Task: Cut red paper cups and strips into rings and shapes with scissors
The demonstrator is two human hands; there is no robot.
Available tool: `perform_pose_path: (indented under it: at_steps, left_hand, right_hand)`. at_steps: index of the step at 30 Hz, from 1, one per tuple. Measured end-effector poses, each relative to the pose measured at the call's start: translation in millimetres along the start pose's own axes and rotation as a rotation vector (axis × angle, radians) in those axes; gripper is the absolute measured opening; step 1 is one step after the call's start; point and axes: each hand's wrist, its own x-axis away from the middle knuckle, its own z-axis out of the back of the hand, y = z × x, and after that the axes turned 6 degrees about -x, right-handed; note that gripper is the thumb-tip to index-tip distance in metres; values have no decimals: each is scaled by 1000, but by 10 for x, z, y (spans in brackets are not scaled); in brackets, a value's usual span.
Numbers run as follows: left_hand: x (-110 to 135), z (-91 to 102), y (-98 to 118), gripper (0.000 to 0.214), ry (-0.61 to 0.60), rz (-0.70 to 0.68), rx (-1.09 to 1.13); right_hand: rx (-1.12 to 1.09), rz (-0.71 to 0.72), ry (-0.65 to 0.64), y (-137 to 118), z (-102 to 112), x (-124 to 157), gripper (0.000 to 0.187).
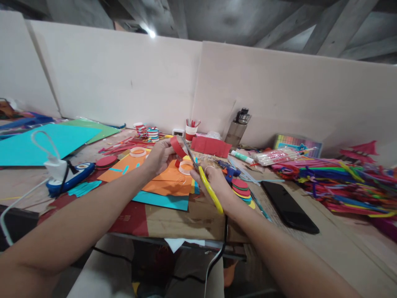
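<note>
My left hand (160,157) pinches a curled red strip (178,148), held up above the orange sheets. In my right hand (214,182) is a pair of scissors with yellow handles (208,188); its metal blades point up and left, close to the strip's right end. Whether the blades touch the strip I cannot tell. Below my hands lie orange sheets (172,187) on top of a turquoise sheet (167,200). White-and-red rings (186,167) rest on the orange sheets. Beside my right wrist is a stack of coloured discs (241,188).
A black phone (288,207) lies at right, near a heap of pipe cleaners (335,182). Behind stand a grey bottle (238,128) and a cup of pens (191,131). A blue power strip (71,178) with a white plug sits left. Cables hang over the front edge.
</note>
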Motion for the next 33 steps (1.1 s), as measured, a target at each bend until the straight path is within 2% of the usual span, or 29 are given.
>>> perform_pose_path:
  at_steps: [10, 18, 28, 33]
  left_hand:
    - [-11, 27, -13, 22, -25, 58, 38]
    - [9, 0, 78, 21, 99, -75, -30]
    - [-18, 14, -66, 21, 48, -21, 29]
    - [-5, -2, -32, 21, 30, -2, 18]
  right_hand:
    - [23, 1, 16, -10, -3, 21, 35]
    - [46, -27, -2, 26, -17, -17, 36]
    - [46, -10, -20, -30, 10, 21, 34]
    - [66, -21, 7, -28, -5, 3, 35]
